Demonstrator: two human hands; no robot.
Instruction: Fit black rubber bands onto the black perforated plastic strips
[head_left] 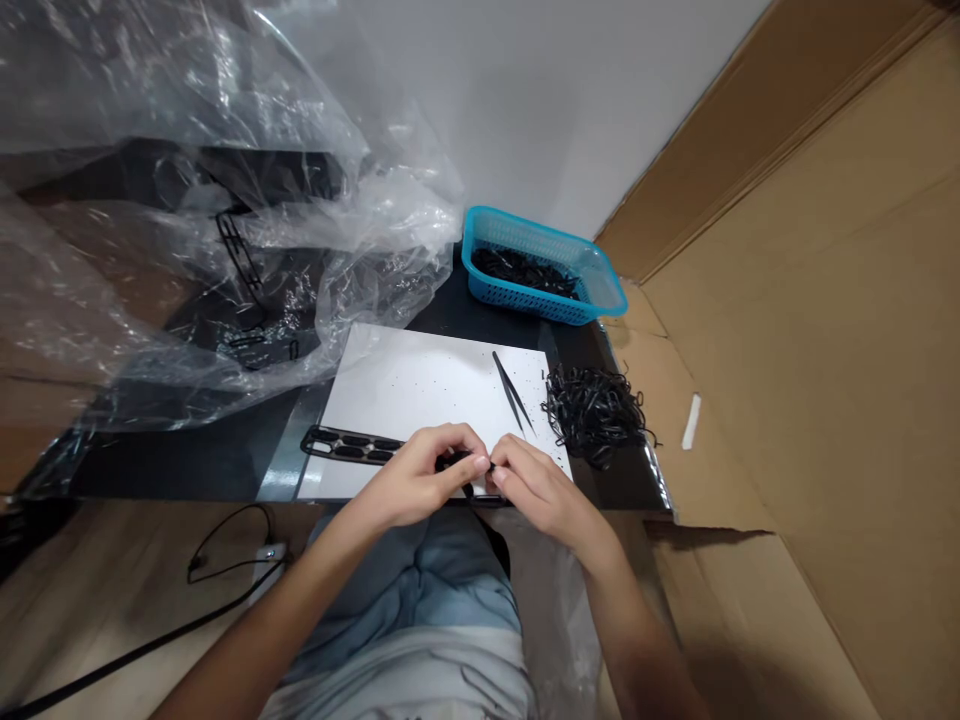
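A long black slotted strip (349, 446) with oval openings lies across the lower part of a white sheet (405, 385). My left hand (431, 470) is closed over its right portion, thumb and fingertips pinching black material. Right beside it, my right hand (536, 485) has its fingertips pressed together at the same spot, almost touching the left thumb. Whatever small dark piece sits between the right fingers is mostly covered. Black tweezers (512, 390) rest on the sheet just beyond my hands. To their right is a tangled heap of thin black strips (596, 412).
A blue basket (544, 300) holding black pieces stands at the back. Crumpled clear plastic (390, 225) covers the left side, with black slotted pieces (238, 255) under or among it. Cardboard (810, 290) walls the right side. Black specks dot the sheet.
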